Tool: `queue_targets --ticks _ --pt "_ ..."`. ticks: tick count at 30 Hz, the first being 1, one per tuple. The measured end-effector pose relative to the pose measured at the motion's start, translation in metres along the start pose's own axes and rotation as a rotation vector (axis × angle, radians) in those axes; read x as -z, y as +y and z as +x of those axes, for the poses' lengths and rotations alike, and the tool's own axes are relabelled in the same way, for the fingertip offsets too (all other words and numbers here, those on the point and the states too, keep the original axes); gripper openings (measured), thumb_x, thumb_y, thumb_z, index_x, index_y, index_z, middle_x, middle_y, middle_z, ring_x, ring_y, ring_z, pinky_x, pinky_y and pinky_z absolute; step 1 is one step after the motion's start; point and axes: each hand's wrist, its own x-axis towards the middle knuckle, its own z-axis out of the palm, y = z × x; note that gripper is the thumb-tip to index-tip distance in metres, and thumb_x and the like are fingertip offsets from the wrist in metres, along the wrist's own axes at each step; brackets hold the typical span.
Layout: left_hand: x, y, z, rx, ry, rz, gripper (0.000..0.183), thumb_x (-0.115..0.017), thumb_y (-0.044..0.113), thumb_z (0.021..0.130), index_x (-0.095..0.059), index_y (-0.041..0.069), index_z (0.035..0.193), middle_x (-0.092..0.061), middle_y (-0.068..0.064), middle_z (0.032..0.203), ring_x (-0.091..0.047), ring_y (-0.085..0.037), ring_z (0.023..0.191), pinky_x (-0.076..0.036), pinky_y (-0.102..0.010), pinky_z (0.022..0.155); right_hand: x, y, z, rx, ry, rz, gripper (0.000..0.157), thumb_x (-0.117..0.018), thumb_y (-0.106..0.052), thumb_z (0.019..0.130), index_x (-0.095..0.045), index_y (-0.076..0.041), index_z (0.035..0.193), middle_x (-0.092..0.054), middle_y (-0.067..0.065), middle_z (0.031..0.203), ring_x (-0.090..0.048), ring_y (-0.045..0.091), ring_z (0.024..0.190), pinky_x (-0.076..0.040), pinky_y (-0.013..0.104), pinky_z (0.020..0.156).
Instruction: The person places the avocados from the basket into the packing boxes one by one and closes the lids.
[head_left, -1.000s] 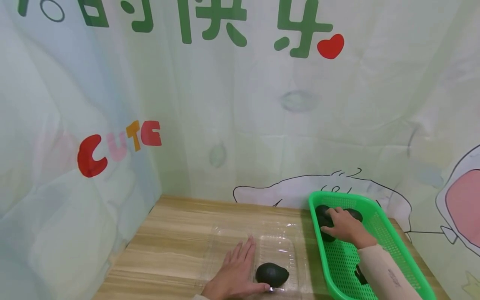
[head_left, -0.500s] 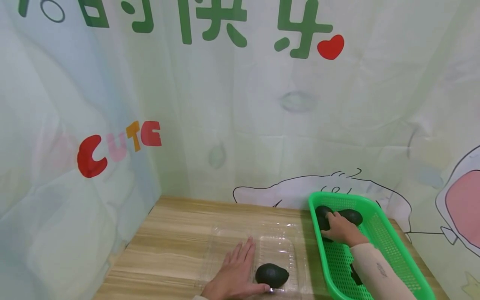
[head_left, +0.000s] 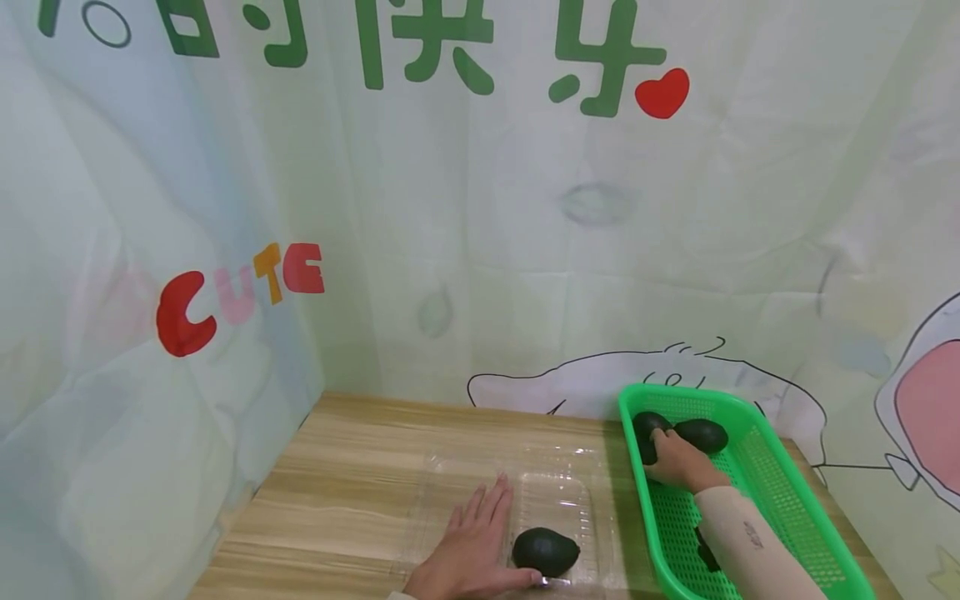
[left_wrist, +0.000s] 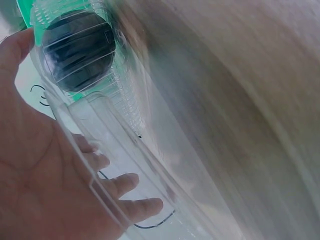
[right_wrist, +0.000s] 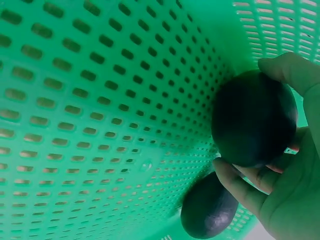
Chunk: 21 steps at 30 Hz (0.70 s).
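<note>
My left hand [head_left: 468,542] rests with straight fingers on a clear plastic clamshell box [head_left: 555,492]. Beside its thumb, a dark avocado [head_left: 546,551] lies in one half of the box; the left wrist view shows this avocado [left_wrist: 79,50] through the clear wall. Inside the green basket, my right hand [head_left: 681,462] grips another dark avocado [head_left: 647,429] by the left wall. Thumb and fingers curl round that avocado [right_wrist: 254,119] in the right wrist view. One more avocado [head_left: 701,435] lies next to it, at the basket's far end.
The green mesh basket [head_left: 813,508] stands on the right of the wooden table [head_left: 345,467], its walls rising around my right hand. Behind the table hangs a printed cloth [head_left: 480,233]. A small black piece [head_left: 707,552] shows beside my right sleeve.
My right hand has shifted slightly left and toward me in the basket, uncovering more of the far avocado. The left hand and the boxed avocado have stayed in place.
</note>
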Motion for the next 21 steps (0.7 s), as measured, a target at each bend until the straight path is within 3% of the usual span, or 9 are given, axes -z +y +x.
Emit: queue_targets --ticks 11,21 --pt "-0.0015 -0.0004 -0.0014 -0.004 0.025 -0.002 0.117 -0.049 0.084 0.071 -0.01 0.012 0.155 -0.011 -0.007 0.162 -0.023 -0.039 0.142 -0.027 -0.065 0.106 -0.0056 -0.0016 -0.0012 0.033 0.03 -0.007 0.057 -0.071 -0.026 0.084 -0.049 0.011 0.122 -0.053 0.033 0.116 -0.058 0.045 0.102 -0.049 0.055 0.081" --pt "-0.0021 -0.0009 -0.0017 -0.01 0.019 0.006 0.116 -0.05 0.083 0.072 -0.012 0.012 0.155 -0.012 -0.007 0.162 -0.025 -0.039 0.142 -0.027 -0.065 0.105 -0.007 -0.0001 -0.0068 0.035 0.03 0.01 0.056 -0.072 -0.027 0.084 -0.051 0.009 0.121 -0.054 0.031 0.114 -0.059 0.044 0.1 -0.049 0.054 0.079"
